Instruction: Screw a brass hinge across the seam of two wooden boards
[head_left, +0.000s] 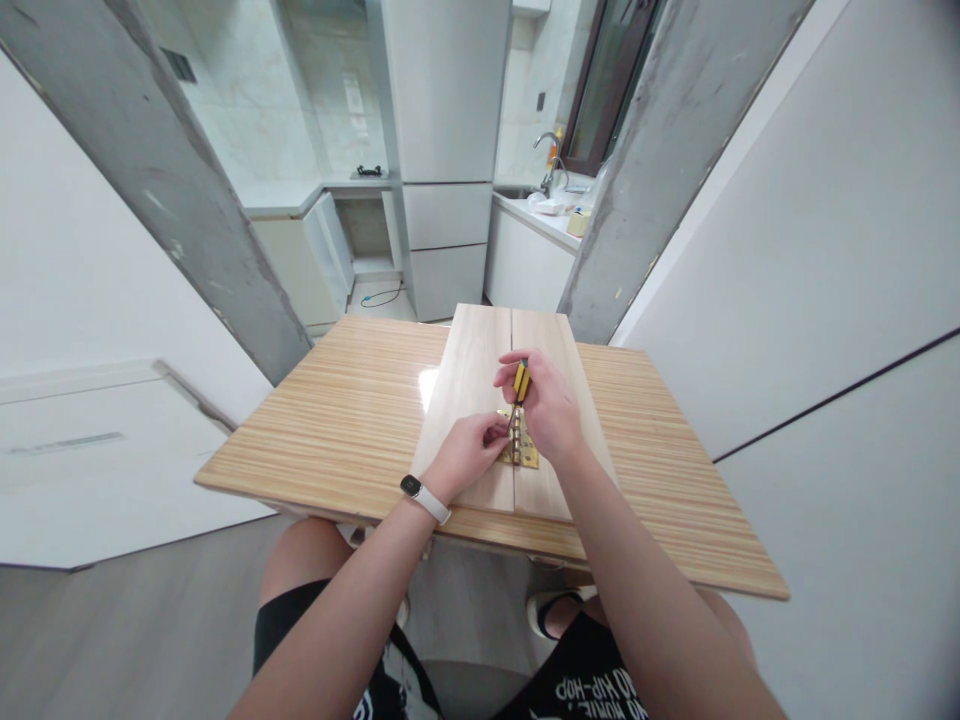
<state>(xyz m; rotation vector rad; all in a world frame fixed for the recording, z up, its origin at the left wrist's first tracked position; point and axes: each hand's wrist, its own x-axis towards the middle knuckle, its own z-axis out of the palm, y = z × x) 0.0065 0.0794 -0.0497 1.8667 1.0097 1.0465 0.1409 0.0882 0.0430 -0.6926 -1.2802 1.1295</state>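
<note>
My right hand (551, 405) grips a screwdriver (520, 382) by its yellow and black handle, the shaft slanting down. Beneath it lies a brass-coloured hinge (529, 455), its knuckles along the seam between two pale wooden boards, the left board (469, 375) and the right board (589, 440). My left hand (469, 450) rests on the left board with its fingers pinched by the screwdriver's lower end, over the hinge's left leaf. What those fingertips hold, if anything, is hidden. A smart band (425, 498) circles my left wrist.
The boards lie on a wood-grain table (337, 400) with angled corners. Beyond its far edge stand a tall fridge (450, 120) and a counter with a faucet (550, 160). White panels and grey pillars flank both sides. My legs are under the near edge.
</note>
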